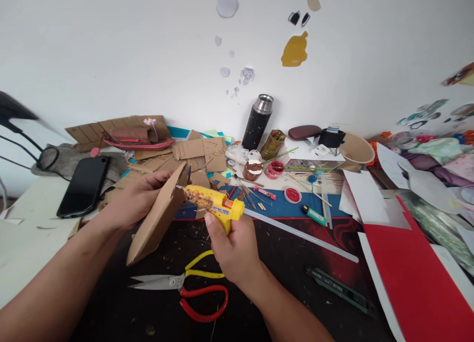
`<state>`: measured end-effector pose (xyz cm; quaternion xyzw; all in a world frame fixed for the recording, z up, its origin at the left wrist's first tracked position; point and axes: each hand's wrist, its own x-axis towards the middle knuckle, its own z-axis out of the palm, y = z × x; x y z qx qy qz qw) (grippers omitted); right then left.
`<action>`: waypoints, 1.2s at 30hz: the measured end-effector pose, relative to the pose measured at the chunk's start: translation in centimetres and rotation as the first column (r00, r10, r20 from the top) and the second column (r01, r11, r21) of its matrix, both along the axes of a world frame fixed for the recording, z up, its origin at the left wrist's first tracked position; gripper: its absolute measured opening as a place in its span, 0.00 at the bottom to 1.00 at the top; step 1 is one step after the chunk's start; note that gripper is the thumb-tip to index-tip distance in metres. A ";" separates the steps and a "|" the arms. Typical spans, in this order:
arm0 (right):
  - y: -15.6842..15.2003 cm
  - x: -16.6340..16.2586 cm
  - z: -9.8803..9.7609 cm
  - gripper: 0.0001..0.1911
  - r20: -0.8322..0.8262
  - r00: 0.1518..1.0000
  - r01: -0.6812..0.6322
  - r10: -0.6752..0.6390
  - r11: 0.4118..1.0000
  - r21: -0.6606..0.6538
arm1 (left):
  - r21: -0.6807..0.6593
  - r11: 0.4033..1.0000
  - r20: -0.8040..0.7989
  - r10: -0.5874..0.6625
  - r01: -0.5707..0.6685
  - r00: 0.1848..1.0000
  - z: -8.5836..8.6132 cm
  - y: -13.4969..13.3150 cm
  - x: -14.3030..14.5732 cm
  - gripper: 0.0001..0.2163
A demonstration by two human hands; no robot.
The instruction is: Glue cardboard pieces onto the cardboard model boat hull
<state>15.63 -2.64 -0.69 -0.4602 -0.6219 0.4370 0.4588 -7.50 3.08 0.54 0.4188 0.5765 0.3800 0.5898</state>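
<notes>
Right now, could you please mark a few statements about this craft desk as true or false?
1. The right hand holds a yellow glue gun. True.
2. The left hand holds the scissors. False: it holds a cardboard piece; the scissors lie on the mat.
3. The gun's nozzle is at the cardboard's edge. True.
4. The flask lies on its side. False: it stands upright by the wall.
5. A phone lies on the left. True.

Frame centre: I see the glue gun [217,206] just right of the cardboard piece [157,218], nozzle touching it. Scissors [185,287] lie on the table [22,243] below both. Phone [83,185] at left; flask [257,121] upper centre, against the wall; utility knife [338,288] lower right.
</notes>
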 end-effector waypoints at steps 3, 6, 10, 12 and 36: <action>0.0 0.0 -0.1 0.21 0.001 1.000 0.010 -0.010 1.000 0.003 | -0.009 1.000 -0.006 0.002 -0.002 1.000 0.0 0.0 0.0 0.23; 0.0 0.1 -0.1 0.23 0.003 1.000 0.013 -0.014 1.000 0.002 | -0.002 1.000 -0.015 0.013 -0.013 1.000 -0.1 -0.1 -0.1 0.23; 0.0 0.1 0.0 0.22 0.008 1.000 0.019 -0.019 1.000 -0.005 | -0.005 1.000 -0.012 0.018 -0.018 1.000 -0.1 0.0 -0.1 0.24; 0.0 0.1 0.0 0.22 0.024 1.000 0.016 -0.016 1.000 -0.009 | -0.011 1.000 -0.014 0.007 -0.007 1.000 -0.1 0.0 -0.1 0.23; 0.0 0.1 0.2 0.21 0.030 0.999 0.013 -0.013 1.000 0.015 | -0.026 0.999 0.017 0.029 -0.029 0.999 0.1 -0.1 0.1 0.22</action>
